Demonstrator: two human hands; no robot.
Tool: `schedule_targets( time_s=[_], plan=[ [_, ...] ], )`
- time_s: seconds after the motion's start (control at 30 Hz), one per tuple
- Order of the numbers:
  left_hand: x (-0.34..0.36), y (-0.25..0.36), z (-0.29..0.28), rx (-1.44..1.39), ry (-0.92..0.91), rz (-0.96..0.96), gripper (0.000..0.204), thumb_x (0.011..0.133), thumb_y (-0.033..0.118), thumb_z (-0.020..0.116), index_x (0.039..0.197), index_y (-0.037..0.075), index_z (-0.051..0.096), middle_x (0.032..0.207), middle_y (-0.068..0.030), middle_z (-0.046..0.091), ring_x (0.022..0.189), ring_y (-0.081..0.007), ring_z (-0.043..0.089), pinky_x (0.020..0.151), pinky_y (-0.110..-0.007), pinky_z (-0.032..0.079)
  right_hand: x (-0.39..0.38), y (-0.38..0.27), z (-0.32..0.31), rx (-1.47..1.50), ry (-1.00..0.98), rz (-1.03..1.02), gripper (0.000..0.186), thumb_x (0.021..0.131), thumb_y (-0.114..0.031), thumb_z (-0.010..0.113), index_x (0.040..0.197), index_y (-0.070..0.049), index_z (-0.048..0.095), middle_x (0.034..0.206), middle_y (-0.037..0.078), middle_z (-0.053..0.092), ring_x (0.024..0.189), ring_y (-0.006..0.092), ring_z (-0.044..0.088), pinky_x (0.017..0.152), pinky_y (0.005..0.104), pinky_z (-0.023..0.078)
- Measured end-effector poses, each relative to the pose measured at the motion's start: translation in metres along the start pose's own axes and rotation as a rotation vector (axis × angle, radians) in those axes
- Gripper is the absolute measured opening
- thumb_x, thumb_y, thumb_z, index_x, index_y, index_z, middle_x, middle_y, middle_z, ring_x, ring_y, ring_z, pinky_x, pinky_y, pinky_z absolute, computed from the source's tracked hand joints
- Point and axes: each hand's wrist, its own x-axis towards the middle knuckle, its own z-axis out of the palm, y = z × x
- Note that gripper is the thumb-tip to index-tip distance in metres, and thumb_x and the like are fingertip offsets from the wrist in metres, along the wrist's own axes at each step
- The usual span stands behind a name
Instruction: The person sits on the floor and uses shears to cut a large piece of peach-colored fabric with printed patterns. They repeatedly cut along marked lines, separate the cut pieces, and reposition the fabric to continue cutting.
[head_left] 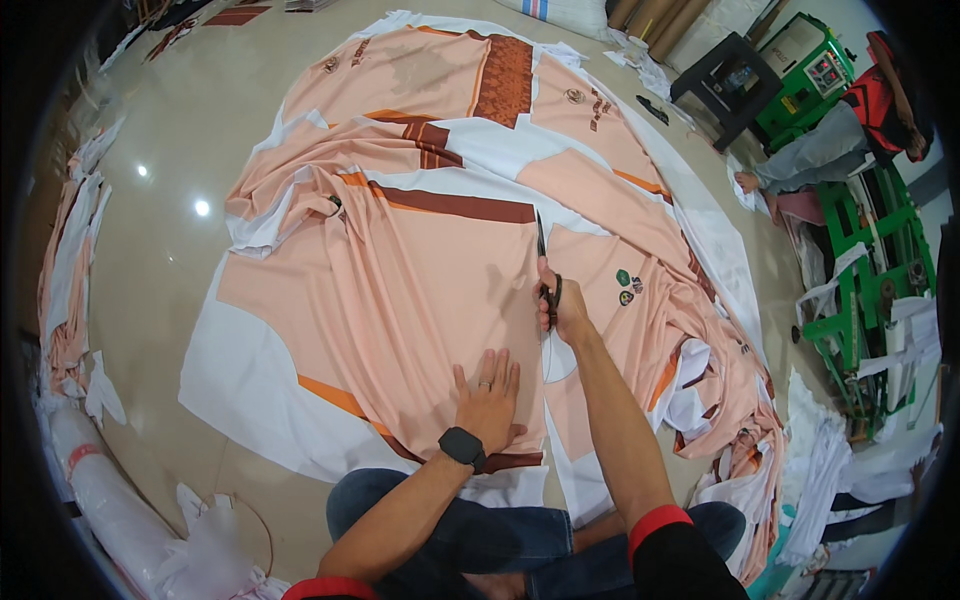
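Note:
A wide sheet of printed fabric point(440, 300), peach with white margins and orange and maroon bands, lies spread on the floor before me. My right hand point(563, 303) grips a pair of black-handled scissors point(542, 240), their blades pointing away from me along the edge of a peach panel. Below the scissors, a slit parts this panel from the piece with small emblems point(627, 288) on the right. My left hand point(488, 402) presses flat on the panel, fingers spread, left of the slit. Folds of cloth bunch up on both sides.
A green machine point(860, 300) stands at the right, where another person point(850, 130) sits by a dark stool point(727, 85). White scraps point(820, 480) lie below it. A wrapped roll point(100, 490) and cloth strips point(75, 270) line the left side of the tiled floor point(160, 290).

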Motion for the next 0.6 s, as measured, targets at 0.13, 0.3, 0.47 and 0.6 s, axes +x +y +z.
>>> schedule_targets(
  time_s=[0.13, 0.3, 0.47, 0.6],
  plan=[
    [0.001, -0.001, 0.0, -0.018, -0.041, -0.014, 0.11, 0.074, 0.05, 0.082, 0.158, 0.002, 0.031, 0.169, -0.0181, 0.021, 0.157, -0.0347, 0.015, 0.113, -0.078, 0.013, 0.012, -0.008, 0.001, -0.111, 0.014, -0.036, 0.056, 0.085, -0.06, 0.077, 0.076, -0.008, 0.056, 0.057, -0.001, 0.05, 0.04, 0.0122, 0.047, 0.038, 0.0276, 0.037],
    [0.0, 0.0, 0.008, -0.033, 0.005, -0.001, 0.107, 0.075, 0.048, 0.082, 0.157, 0.001, 0.032, 0.168, -0.0209, 0.021, 0.157, -0.0376, 0.015, 0.111, -0.08, 0.016, 0.021, -0.011, 0.0, 0.018, -0.026, 0.0, 0.058, 0.084, -0.059, 0.079, 0.074, -0.007, 0.057, 0.057, 0.0, 0.051, 0.039, 0.0137, 0.048, 0.038, 0.0293, 0.038],
    [0.012, -0.012, 0.001, -0.042, 0.052, 0.001, 0.101, 0.077, 0.045, 0.081, 0.154, -0.001, 0.036, 0.166, -0.0237, 0.024, 0.155, -0.0413, 0.019, 0.109, -0.079, 0.022, 0.009, -0.015, -0.019, -0.097, -0.041, 0.017, 0.049, 0.081, -0.046, 0.085, 0.078, -0.003, 0.061, 0.059, 0.004, 0.058, 0.043, 0.0175, 0.055, 0.041, 0.0333, 0.041],
    [0.029, -0.055, -0.023, 0.017, 0.147, -0.125, 0.098, 0.08, 0.047, 0.079, 0.154, -0.001, 0.037, 0.164, -0.0254, 0.027, 0.152, -0.0454, 0.024, 0.112, -0.072, 0.027, -0.044, 0.014, -0.056, -0.915, 0.281, -0.545, 0.043, 0.087, -0.032, 0.077, 0.1, 0.006, 0.063, 0.072, 0.02, 0.068, 0.066, 0.0393, 0.069, 0.061, 0.046, 0.053]
  ],
)
